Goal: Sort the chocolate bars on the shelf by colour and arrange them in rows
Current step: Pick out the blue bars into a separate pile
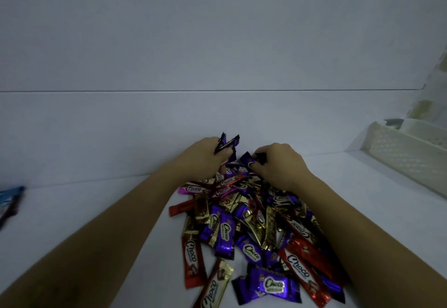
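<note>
Nearest, a purple bar [268,286] fronts the unsorted heap of chocolate bars [242,223] on the shelf [96,211]. At its far edge the left hand [203,157] clutches a purple bunch [226,143]; the right hand [278,162] pinches another purple wrapper [246,160], apparently gathering one colour first.

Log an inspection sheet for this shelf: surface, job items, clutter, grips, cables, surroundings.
Surface: white shelf, dimly lit.
Job's things: chocolate bars in one mixed heap of purple, gold, red and pink; no rows laid yet.
Clutter: blue packet at the left edge; white perforated basket at the right.
Grips: left hand holds several purple bars; right hand pinches another purple bar at the heap's far end.
Cables: nothing seen.
Surroundings: plain white back wall.
</note>
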`<action>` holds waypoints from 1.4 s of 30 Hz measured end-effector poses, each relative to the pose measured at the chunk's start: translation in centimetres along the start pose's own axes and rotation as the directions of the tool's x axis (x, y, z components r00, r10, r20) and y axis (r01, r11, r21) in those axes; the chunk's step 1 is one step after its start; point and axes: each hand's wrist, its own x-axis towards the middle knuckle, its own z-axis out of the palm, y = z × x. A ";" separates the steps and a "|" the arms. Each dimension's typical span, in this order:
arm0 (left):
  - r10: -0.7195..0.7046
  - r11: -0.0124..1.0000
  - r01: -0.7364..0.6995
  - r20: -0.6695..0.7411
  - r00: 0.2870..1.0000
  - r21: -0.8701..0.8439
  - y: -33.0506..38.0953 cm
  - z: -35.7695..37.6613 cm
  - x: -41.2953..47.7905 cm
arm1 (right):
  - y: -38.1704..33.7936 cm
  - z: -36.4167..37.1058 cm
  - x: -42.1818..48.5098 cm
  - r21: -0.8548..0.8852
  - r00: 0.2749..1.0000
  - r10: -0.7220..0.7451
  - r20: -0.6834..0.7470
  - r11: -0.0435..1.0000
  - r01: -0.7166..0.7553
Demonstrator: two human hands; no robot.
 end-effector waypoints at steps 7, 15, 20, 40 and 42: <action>-0.091 0.979 0.092 0.014 0.996 -0.184 -2.4 -0.6 -3.8 | -1.3 1.7 1.8 -0.090 0.988 0.061 0.142 0.995 -0.049; -0.012 0.993 -0.018 -0.247 0.969 -0.120 -3.2 0.3 -4.7 | -1.2 0.5 0.9 -0.080 0.984 0.071 0.165 0.995 -0.059; 0.018 0.982 -0.059 -0.224 0.975 -0.180 -3.6 1.4 -4.2 | 0.2 -1.2 -0.8 0.095 0.999 0.033 -0.027 0.995 -0.031; -0.059 0.942 -0.090 -0.425 0.903 -0.324 -4.2 3.4 -3.5 | 1.1 0.8 1.7 -0.109 0.970 -0.063 0.237 0.990 0.091; -0.092 0.933 -0.069 -0.420 0.903 -0.352 -4.5 3.4 -3.4 | 1.3 0.9 1.8 -0.121 0.973 -0.056 0.225 0.989 0.085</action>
